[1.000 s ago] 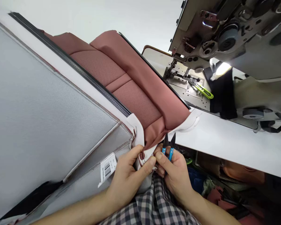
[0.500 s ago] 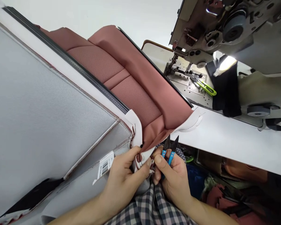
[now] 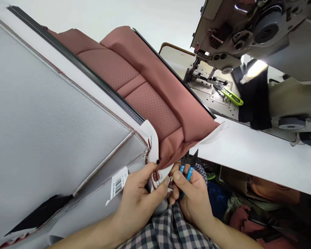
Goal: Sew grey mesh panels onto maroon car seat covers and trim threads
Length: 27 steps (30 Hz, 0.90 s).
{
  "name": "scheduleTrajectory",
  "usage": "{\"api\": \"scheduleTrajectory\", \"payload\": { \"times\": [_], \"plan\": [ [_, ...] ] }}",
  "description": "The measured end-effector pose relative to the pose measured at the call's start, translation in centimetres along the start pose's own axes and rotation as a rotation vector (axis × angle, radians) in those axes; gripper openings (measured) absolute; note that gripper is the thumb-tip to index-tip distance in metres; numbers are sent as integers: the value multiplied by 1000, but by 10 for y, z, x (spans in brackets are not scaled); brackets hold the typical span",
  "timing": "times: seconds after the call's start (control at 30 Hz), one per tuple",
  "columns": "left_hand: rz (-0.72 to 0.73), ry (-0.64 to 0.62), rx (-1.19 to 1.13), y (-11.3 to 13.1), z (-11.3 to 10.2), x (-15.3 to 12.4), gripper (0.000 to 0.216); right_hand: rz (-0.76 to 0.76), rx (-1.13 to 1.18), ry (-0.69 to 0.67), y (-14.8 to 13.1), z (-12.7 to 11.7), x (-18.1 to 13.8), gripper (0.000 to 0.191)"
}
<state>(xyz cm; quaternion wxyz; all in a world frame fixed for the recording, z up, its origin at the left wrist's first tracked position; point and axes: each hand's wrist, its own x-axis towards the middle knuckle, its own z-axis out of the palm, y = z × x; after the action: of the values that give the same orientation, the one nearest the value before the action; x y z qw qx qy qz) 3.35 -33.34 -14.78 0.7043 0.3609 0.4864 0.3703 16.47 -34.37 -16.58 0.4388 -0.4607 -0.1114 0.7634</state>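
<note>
Head view is showing the left hand (image 3: 138, 197) pinching the white foam-backed seam edge (image 3: 155, 174) of the reddish-brown perforated leather seat cover (image 3: 155, 103), which is hanging off the white counter (image 3: 248, 155). The right hand (image 3: 194, 193) is gripping small blue-handled thread snips (image 3: 188, 166) just beside that pinch. Against the earlier frames, the blades are standing slightly wider apart and pointing at the cover's lower hem, while the pinch is holding and the cover's white corner flap is lying flatter.

White barcode tag (image 3: 117, 185) on grey panel (image 3: 54, 131): print too small to read.
</note>
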Motion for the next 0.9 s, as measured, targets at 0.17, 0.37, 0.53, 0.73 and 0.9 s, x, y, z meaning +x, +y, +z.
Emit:
{"api": "scheduleTrajectory", "payload": {
  "times": [0.17, 0.37, 0.53, 0.73, 0.9],
  "plan": [
    [-59, -1, -40, 2, -1, 0, 23, 14, 51, -36, -1, 2, 0, 24],
    [-80, 19, 38, 6, -1, 0, 25, 26, 93, -54, -2, 5, 3, 27],
    [-81, 7, 11, 4, 0, -1, 26, 107, 115, -45, -6, 8, 5, 35],
    [-47, 7, 52, 3, 1, -1, 24, 137, 80, -30, -4, 10, 9, 41],
    [-16, 73, 253, 3, 0, 2, 24, 63, -137, -11, -14, -2, -5, 38]
  ]
}}
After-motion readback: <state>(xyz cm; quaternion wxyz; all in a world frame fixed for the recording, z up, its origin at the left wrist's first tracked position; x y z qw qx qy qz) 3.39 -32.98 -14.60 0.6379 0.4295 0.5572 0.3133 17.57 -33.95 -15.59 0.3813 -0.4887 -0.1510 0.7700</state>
